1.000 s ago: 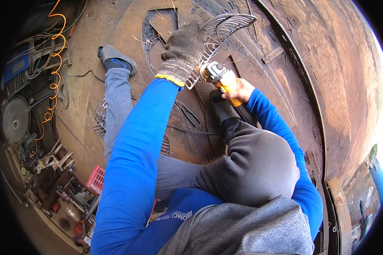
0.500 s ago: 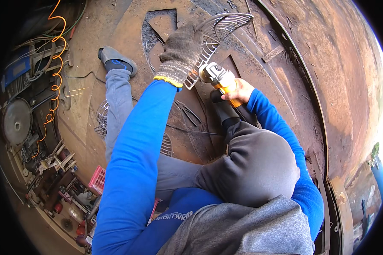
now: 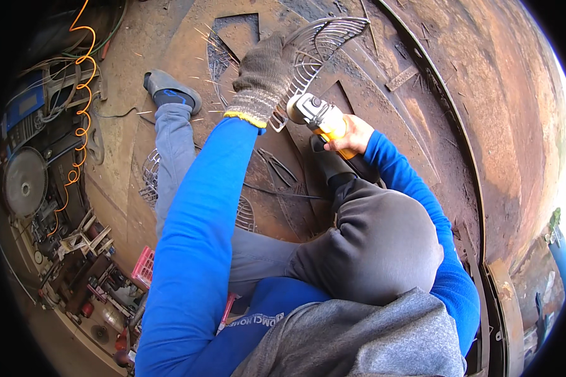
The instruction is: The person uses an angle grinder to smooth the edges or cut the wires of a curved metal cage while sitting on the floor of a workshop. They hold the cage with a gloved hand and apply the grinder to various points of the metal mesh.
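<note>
That curved metal grille (image 3: 314, 55) looks stiff and fairly light to me, being thin bars with a lot of open gap, so I doubt it'd flop or crack in your grip. It's out in front of the person, above the rusty metal plate (image 3: 415, 135), and I can't tell if any of it rests there. The left hand (image 3: 261, 69), in a knitted glove, is clamped on its left edge around the middle, fingertips mostly hidden. Decent spot imo: the fanned tip sticks out up and to the right, the narrow end points down by the cuff. The bare right hand (image 3: 356, 134) is closed around the yellow body of a grinder (image 3: 316, 114), its head right up against the bars near the narrow end, with sparks (image 3: 210, 41) off to the left. I'd guess those bars buzz and get hot there, and smooth metal could twist in a knit glove, so hold the thicker outer rim, well away from the wheel. The grinder's the heavier one, probably nose-heavy too.
</note>
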Tool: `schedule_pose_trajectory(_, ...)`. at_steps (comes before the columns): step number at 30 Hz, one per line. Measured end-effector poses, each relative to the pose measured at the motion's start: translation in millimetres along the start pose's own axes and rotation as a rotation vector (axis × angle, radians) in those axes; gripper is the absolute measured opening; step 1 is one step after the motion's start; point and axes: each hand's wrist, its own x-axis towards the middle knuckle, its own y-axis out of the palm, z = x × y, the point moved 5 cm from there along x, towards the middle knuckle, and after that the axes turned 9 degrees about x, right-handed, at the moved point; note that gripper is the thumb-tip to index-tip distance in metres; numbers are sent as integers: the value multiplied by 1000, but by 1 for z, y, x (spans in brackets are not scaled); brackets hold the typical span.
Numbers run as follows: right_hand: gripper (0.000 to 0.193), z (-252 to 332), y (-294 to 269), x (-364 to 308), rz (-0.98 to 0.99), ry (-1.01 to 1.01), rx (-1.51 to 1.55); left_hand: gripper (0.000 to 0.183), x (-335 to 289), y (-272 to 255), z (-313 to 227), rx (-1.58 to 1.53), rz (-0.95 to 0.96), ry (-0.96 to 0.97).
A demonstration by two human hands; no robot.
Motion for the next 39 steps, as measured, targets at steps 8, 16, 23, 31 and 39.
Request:
schedule_pose_trajectory(8, 62, 20, 5, -2, -125, -118, -420, 33, 1, -4, -3, -20, 14, -37)
schedule_pose_trajectory(16, 61, 26, 4, -6, -184, -110, -794, 34, 4, 1, 3, -18, 88, -93)
schedule_pose_trajectory(23, 61, 28, 4, -7, -198, -97, -875, 31, 4, -4, 2, -14, 17, 3)
schedule_pose_trajectory(31, 63, 13, -10, -10, -230, -4, -754, 35, 5, -5, 10, 12, 51, -86)
schedule_pose_trajectory(39, 65, 7, 0, -2, -73, -129, -308, 34, -1, -8, 6, -117, -23, -30)
